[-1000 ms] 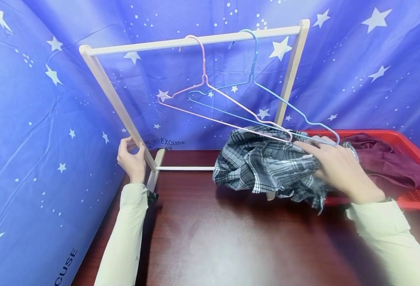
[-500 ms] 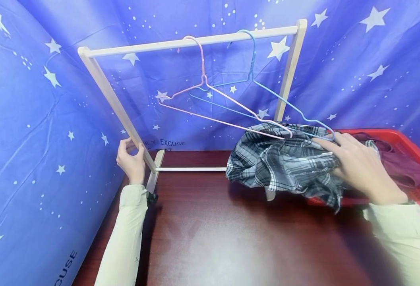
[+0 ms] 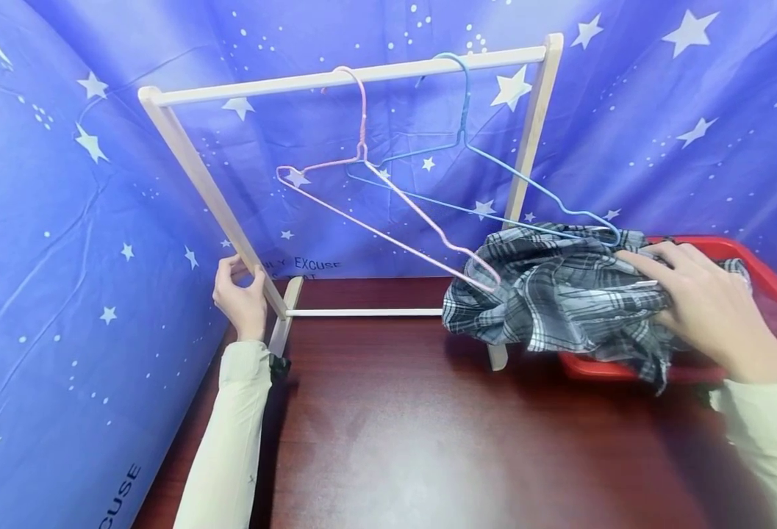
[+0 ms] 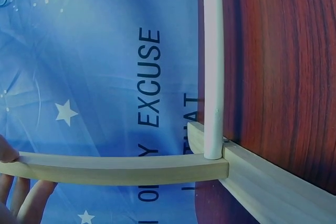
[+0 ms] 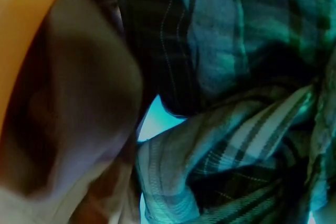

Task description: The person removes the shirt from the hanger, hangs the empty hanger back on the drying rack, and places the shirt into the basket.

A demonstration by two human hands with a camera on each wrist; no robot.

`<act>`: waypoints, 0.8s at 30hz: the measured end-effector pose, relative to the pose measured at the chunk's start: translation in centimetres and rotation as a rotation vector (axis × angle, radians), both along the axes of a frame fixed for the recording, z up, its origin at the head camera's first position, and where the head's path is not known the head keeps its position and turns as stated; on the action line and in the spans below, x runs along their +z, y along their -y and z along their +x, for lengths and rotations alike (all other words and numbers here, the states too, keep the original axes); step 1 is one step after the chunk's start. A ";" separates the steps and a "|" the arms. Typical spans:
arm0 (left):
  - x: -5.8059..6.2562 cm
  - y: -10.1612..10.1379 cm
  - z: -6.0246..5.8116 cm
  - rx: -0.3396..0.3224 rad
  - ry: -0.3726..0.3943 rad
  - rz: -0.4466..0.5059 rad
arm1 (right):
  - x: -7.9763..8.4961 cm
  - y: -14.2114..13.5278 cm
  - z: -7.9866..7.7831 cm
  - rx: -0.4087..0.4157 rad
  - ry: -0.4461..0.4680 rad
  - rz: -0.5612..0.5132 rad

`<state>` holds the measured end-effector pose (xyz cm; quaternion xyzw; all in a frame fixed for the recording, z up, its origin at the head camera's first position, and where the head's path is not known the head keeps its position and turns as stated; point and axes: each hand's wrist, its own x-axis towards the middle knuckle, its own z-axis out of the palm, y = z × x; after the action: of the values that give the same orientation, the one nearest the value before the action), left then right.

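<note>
My left hand (image 3: 241,297) pinches the left upright of the wooden rack (image 3: 206,187) between thumb and fingers; the left wrist view shows fingers (image 4: 37,200) on that post. On the right, my right hand (image 3: 715,305) grips a bunched grey plaid shirt (image 3: 553,294), held over the near left side of a red basket (image 3: 603,367). From the rack's top bar hang a pink hanger (image 3: 395,189) and a blue hanger (image 3: 527,176), both bare. Their lower right ends overlap the shirt in the head view. Plaid cloth (image 5: 231,182) fills much of the dark right wrist view.
A dark red wooden table (image 3: 414,426) lies beneath the rack. Behind and to the left hangs a blue star-printed curtain (image 3: 64,257). The rack's lower bar (image 3: 362,313) runs just above the table, its right end hidden by the shirt.
My right hand has carried the plaid shirt to the right, covering more of the basket and the maroon cloth in it. The pink hanger has swung, its right end nearer. My left hand stays put.
</note>
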<state>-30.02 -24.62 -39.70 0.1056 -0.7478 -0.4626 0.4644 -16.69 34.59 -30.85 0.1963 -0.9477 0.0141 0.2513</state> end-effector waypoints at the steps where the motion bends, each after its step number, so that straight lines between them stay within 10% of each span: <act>1: 0.0 0.0 0.0 0.002 0.001 0.001 | 0.0 -0.3 0.0 -0.001 0.002 -0.002; 12: 0.0 0.1 0.1 0.008 0.004 -0.003 | -0.1 -4.9 0.4 0.035 -0.044 -0.010; 19: 0.2 0.0 0.2 0.007 0.002 0.003 | -0.5 -8.4 -0.4 0.178 -0.219 -0.302; 24: 0.2 0.0 0.2 0.005 0.001 0.002 | -3.9 -21.1 -6.7 0.473 -0.008 -0.366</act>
<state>-29.87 -24.63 -39.55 0.1083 -0.7474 -0.4621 0.4650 -23.41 55.67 -34.73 0.3631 -0.8563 0.2423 0.2759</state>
